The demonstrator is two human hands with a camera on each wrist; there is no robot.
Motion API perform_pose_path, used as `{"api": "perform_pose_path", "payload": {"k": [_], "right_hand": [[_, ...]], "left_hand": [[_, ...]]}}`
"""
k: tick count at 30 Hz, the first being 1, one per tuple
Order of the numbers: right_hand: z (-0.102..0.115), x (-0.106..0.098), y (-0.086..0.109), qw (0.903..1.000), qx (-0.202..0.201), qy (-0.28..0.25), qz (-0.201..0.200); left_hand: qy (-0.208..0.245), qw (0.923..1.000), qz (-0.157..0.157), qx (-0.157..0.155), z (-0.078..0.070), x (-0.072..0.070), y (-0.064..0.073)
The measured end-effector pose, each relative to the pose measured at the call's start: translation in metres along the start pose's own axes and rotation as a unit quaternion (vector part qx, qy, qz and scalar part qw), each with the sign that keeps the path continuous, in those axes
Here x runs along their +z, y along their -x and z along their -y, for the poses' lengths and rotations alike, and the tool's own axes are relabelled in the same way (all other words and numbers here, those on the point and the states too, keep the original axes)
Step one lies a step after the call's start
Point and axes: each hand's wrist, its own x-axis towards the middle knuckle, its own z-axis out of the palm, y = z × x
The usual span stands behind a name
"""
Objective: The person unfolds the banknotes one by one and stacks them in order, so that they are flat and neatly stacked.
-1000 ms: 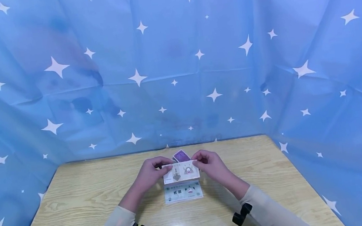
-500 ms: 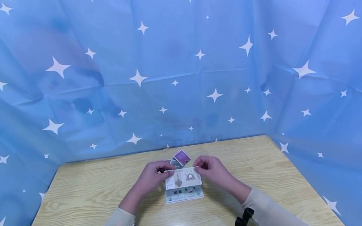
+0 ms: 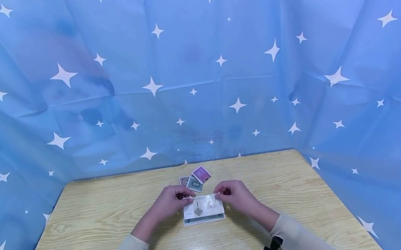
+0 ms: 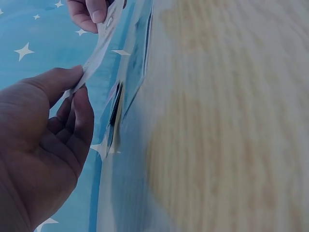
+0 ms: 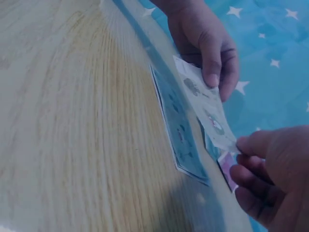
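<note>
A white banknote-like paper (image 3: 203,208), printed with a 1 and a small figure, is stretched between both hands above the table. My left hand (image 3: 171,201) pinches its far left corner between thumb and fingers. At the far right corner, my right hand (image 3: 235,193) holds it with thumb and fingertips. Under it lies a pale green banknote-like paper (image 3: 211,218) marked 2; the head view shows only its near strip. In the right wrist view this green paper (image 5: 179,130) lies flat, apart from the white one (image 5: 205,102), and looks like a thin stack.
Just beyond the hands lie small cards, partly overlapping: a purple one (image 3: 201,174), a green one (image 3: 194,184) and a darker one (image 3: 183,180). The wooden table (image 3: 100,219) ends at a blue star-printed curtain (image 3: 200,121) behind and at the sides.
Both hands have brought the white paper nearer to the body and over the green paper, which it now mostly covers. The small cards behind have come into fuller view.
</note>
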Motion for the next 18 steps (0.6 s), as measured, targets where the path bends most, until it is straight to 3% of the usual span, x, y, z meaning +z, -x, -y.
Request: {"api": "perform_pose_path", "payload": {"k": [6,18], "right_hand": [[-0.004,0.004,0.001,1.0000,0.002,0.007,0.004],[-0.012,0.015,0.002,0.9973,-0.015,0.072,0.010]], "left_hand": [[-0.015,0.9999,0.008,0.001,0.003,0.001,0.002],[-0.057,0.9977,0.035,0.007,0.006,0.005,0.000]]}}
